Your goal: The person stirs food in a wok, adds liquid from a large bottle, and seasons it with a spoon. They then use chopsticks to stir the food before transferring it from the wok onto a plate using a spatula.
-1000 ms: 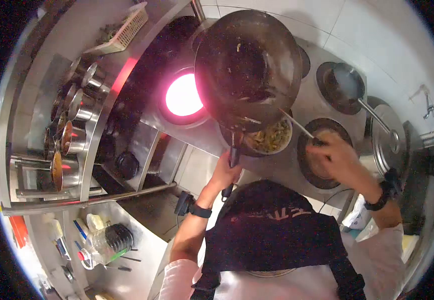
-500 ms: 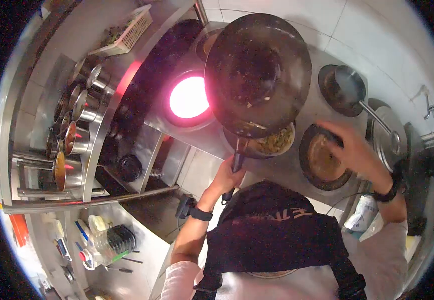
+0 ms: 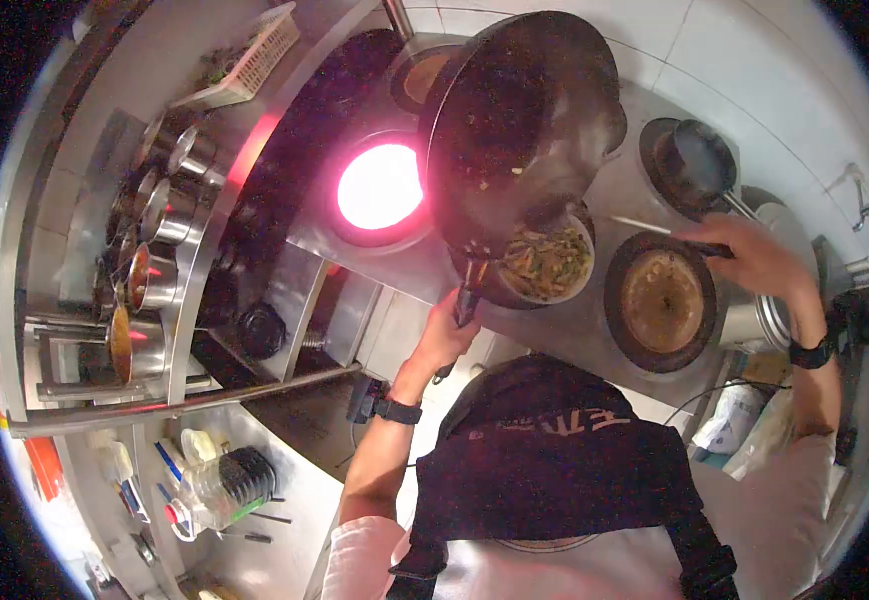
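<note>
My left hand (image 3: pixel 446 335) is closed around the black handle of a large dark wok (image 3: pixel 519 120). The wok is raised and tilted, its lower rim over a white dish (image 3: pixel 588 262) of sliced food (image 3: pixel 544 262). A few small scraps cling inside the wok. My right hand (image 3: pixel 754 255) grips a long-handled utensil (image 3: pixel 644 226) by its black end. Its metal shaft points left toward the wok's lower edge, where its head is blurred and cannot be made out.
Left of the wok a burner (image 3: pixel 379 187) glows bright pink-white. A brown-stained burner well (image 3: pixel 659 300) lies below my right hand, and a ladle (image 3: pixel 704 155) rests at the upper right. Several steel pots (image 3: pixel 159 275) line the left shelf. A plastic bottle (image 3: pixel 224 490) stands lower left.
The wok has tipped further, showing more of the dish and food below it. My right hand has moved up and right, and the utensil's shaft now shows pointing toward the wok.
</note>
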The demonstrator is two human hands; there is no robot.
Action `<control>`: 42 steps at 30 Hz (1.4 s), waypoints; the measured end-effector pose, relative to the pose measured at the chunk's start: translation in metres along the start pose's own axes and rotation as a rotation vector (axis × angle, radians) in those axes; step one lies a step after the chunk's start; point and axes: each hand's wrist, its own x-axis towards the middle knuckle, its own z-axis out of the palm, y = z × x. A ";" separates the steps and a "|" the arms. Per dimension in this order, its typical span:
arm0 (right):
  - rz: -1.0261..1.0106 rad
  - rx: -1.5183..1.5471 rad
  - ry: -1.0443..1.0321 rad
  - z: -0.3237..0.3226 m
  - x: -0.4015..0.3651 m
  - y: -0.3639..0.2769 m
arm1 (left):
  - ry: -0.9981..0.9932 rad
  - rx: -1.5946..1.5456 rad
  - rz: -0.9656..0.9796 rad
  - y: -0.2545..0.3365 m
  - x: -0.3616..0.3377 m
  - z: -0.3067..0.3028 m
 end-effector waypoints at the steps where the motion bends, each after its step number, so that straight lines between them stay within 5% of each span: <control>1: 0.003 0.000 -0.002 0.003 0.002 -0.003 | -0.003 -0.002 -0.001 0.001 0.001 0.001; 7: -0.102 0.174 0.186 0.045 0.017 0.012 | 0.044 0.065 -0.007 -0.003 0.005 0.010; 9: -0.154 0.079 0.092 0.046 0.011 0.018 | 0.130 0.302 0.137 -0.005 0.007 0.009; 13: -0.017 0.118 -0.017 0.028 -0.003 0.004 | 0.171 0.299 0.164 -0.006 0.005 0.008; 15: -0.109 0.093 0.266 0.046 0.007 0.017 | 0.165 0.352 0.173 -0.015 0.006 0.009; 18: -0.090 0.121 0.297 0.059 0.016 0.015 | 0.132 0.412 0.081 -0.016 0.007 0.008; 24: 0.098 0.148 -0.074 0.025 -0.008 -0.005 | 0.150 0.444 0.125 -0.022 0.013 0.004; 27: -0.166 0.120 0.169 0.043 0.005 0.035 | 0.162 0.396 0.209 -0.028 0.020 0.006; 33: -0.070 0.219 -0.011 0.038 0.001 0.041 | 0.178 0.407 0.193 -0.016 0.019 0.006; 42: 0.008 0.054 0.144 0.049 -0.003 0.011 | 0.182 0.432 0.193 -0.005 0.017 0.008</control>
